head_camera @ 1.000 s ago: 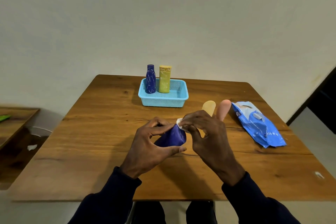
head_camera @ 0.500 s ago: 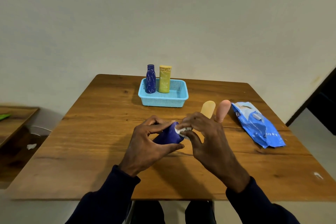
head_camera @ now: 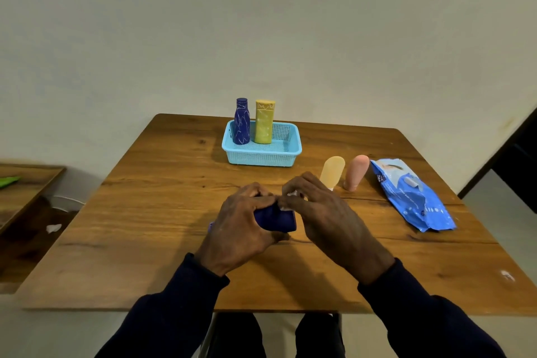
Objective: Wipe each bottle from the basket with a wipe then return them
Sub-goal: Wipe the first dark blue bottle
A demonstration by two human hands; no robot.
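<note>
Spotter: Since a second ago your left hand (head_camera: 247, 227) has rolled over on top of the dark blue bottle (head_camera: 276, 219). The bottle pointed up at the wipe then, and now it lies lower and nearly level.

Checker: Agreed. Your fingers curl round that bottle from above with the thumb below it, so you have a full grip. Whether it rests on the worktop (head_camera: 145, 212) or hangs just over it, I cannot tell.

Spotter: Your right hand (head_camera: 322, 212) has closed in as well. It pinches the white wipe (head_camera: 290, 197) in its fingertips, pressed to the bottle's upper edge and right against your left fingers.

Checker: Only a crumpled bit of the wipe shows.

Spotter: Beyond your hands the light blue basket (head_camera: 261, 154) stands near the far edge of the worktop. A patterned blue bottle (head_camera: 241, 125) and a yellow bottle (head_camera: 264, 122) stand upright side by side in its left half.

Checker: Outside the basket, a cream bottle (head_camera: 332, 171) and a pink bottle (head_camera: 356, 173) stand on the worktop just beyond your right hand, close together but apart. The blue wipes pack (head_camera: 412, 197) lies flat to their right, near the pink one.

Spotter: Far to your left is a lower wooden table (head_camera: 29, 183).
</note>
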